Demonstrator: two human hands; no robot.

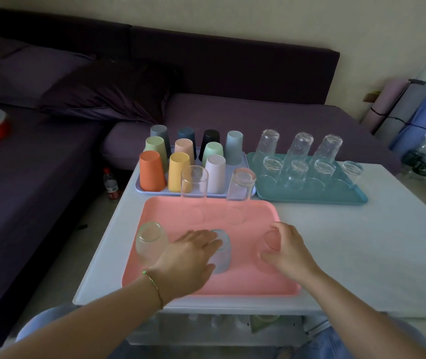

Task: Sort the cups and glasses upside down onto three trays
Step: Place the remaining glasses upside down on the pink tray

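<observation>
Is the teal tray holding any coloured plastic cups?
No, the teal tray holds only clear glasses; the coloured cups stand on the lavender tray.

Both forearms are bare, with no sleeves in sight. The left hand (pixel 191 257) has a thin bracelet (pixel 154 286) around the wrist, a fine golden-brown cord or chain with a small bright green bead at its 11 o'clock end. The right hand (pixel 288 251) wears nothing. Blue denim covers the knees at the bottom edge.
</observation>
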